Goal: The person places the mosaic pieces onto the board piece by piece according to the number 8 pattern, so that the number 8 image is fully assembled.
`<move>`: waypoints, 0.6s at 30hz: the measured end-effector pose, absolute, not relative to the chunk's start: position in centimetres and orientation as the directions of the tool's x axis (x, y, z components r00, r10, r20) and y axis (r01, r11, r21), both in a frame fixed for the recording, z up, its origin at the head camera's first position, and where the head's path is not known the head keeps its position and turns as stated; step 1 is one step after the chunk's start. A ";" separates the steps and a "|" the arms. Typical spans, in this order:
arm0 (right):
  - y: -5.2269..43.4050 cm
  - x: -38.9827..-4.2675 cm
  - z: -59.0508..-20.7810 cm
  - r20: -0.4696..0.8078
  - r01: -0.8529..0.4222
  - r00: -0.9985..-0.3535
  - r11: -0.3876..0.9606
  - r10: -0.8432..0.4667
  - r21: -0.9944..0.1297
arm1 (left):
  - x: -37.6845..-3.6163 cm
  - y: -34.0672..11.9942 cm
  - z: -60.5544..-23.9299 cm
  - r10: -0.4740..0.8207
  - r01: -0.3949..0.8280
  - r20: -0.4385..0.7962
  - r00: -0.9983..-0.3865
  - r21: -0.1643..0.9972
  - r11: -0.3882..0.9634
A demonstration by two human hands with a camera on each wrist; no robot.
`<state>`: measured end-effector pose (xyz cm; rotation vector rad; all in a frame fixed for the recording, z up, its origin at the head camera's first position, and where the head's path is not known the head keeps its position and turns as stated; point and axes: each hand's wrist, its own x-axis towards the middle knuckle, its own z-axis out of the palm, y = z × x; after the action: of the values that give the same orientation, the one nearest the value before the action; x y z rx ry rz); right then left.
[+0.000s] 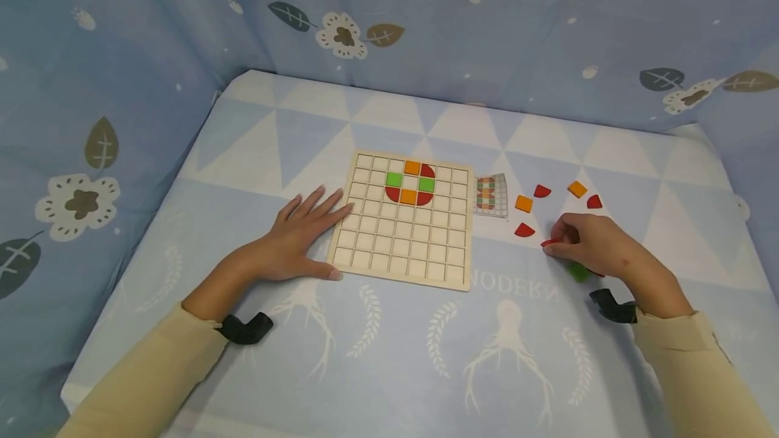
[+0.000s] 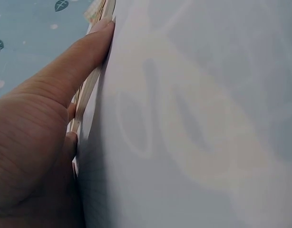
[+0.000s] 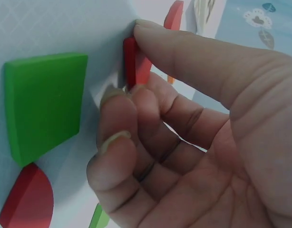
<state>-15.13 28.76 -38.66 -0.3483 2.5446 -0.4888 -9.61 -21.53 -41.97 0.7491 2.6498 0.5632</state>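
My left hand lies with fingers spread at the left side of a wooden grid board, its fingertips and thumb touching the edge. In the board's upper cells sit green and orange squares and red quarter-circle tiles, forming a ring around one bare cell. To the right of the board, my right hand pinches a red quarter-circle tile between thumb and fingers, just at the table surface. Beside that hand, the right wrist view has a green square tile and another red quarter-circle tile.
A small pattern card lies against the board's right edge. Loose orange square tiles and red quarter-circle tiles are scattered between the card and my right hand. Patterned cloth hangs behind the table.
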 end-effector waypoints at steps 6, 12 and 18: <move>28.7 -15.3 -38.1 -0.376 -0.234 -0.826 0.862 -0.420 -0.450 | -9.6 -21.5 -42.2 0.556 0.427 -0.193 -0.809 0.457 0.780; 26.9 -16.4 -36.6 -0.296 -0.305 -0.820 0.811 -0.491 -0.500 | -9.7 -21.6 -42.1 0.552 0.423 -0.192 -0.812 0.458 0.782; 22.7 -19.0 -35.1 -0.245 -0.327 -0.826 0.786 -0.507 -0.525 | -9.6 -21.6 -42.0 0.551 0.419 -0.187 -0.813 0.468 0.778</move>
<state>-19.02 22.67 -35.14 -0.6334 2.6012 -0.6672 -9.55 -21.58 -42.03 0.7465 2.6566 0.5924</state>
